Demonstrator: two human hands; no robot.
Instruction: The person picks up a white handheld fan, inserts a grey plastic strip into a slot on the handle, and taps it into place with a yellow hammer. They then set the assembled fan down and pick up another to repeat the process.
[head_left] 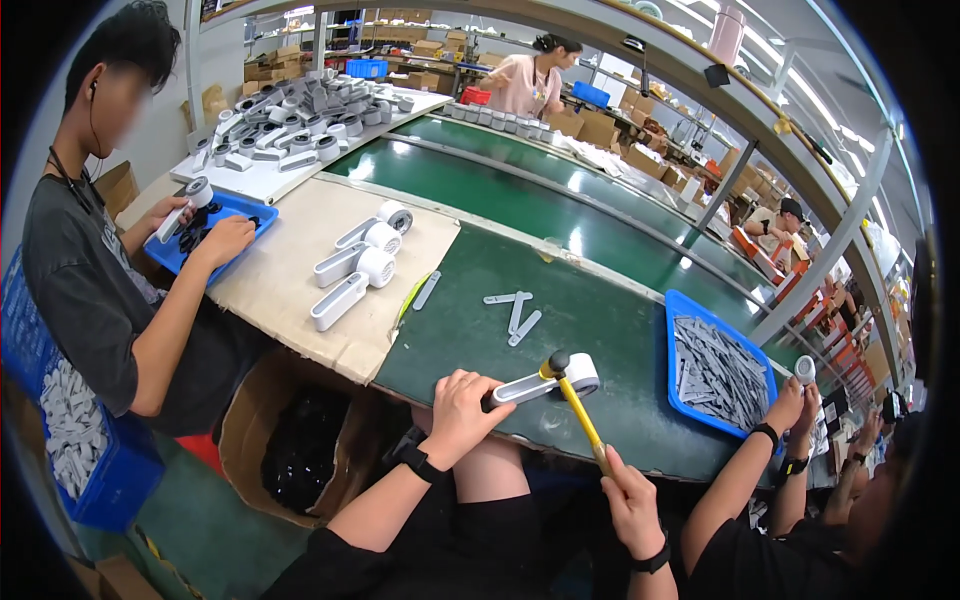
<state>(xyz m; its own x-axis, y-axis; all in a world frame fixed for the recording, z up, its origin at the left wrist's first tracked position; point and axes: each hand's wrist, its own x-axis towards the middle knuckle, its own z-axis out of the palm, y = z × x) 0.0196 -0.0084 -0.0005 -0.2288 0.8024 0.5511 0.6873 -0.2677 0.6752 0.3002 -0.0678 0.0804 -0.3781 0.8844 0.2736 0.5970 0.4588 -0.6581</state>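
Observation:
My left hand [462,412] grips the handle end of a grey-and-white round-headed handheld device [520,388], which lies near the front edge of the green table. In my right hand [632,500] is a hammer [580,408] with a yellow handle. Its dark head is at the device, where handle and round head join; whether it touches cannot be told. Several loose grey strips [525,318] lie just beyond the device. Another strip [427,290] rests farther left, beside a yellow-green piece.
Three similar devices [345,300] lie on a cardboard sheet [290,320] to the left. A blue tray of grey strips [672,370] stands right. One co-worker [110,250] sits left with a blue tray [262,212]; another's hands [788,405] work at right. Beyond runs a green conveyor [480,195].

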